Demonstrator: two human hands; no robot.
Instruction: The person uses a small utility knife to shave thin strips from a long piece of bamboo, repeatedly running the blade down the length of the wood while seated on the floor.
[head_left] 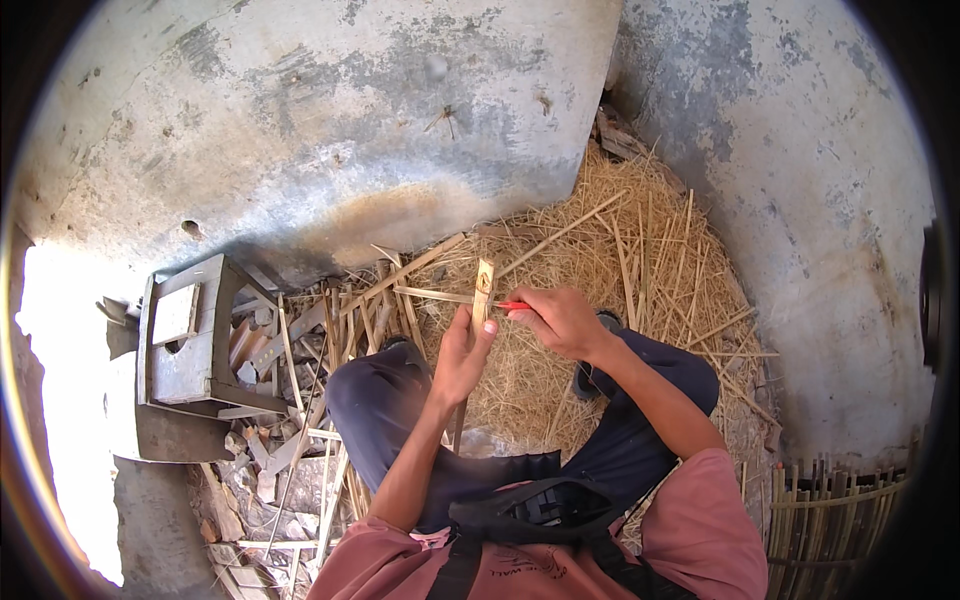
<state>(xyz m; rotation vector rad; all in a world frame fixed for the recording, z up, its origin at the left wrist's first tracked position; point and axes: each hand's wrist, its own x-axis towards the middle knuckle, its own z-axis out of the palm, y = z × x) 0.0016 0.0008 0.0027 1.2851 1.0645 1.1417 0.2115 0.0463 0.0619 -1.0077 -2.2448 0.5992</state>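
Observation:
My left hand (pixel 464 352) grips a pale split piece of bamboo or wood (pixel 483 282) upright, thumb along its side. The piece has a dark notch or hollow near its top. In my right hand (pixel 565 320) is a thin tool with a red handle (pixel 514 305), its end touching or close to the piece's right side. A long flat strip (pixel 435 294) sticks out to the left, in line with the tool. I cannot tell whether it is the tool's blade or a bamboo strip. Below my left hand a dark, narrow length (pixel 459 428) points down between my legs.
Straw-like shavings (pixel 530 380) and loose bamboo strips (pixel 635 255) cover the floor between my bent legs. A worn wooden box frame (pixel 185 350) stands left, beside rubble (pixel 270 445). A slatted bamboo panel (pixel 835 515) lies lower right. Walls (pixel 400 120) enclose the corner.

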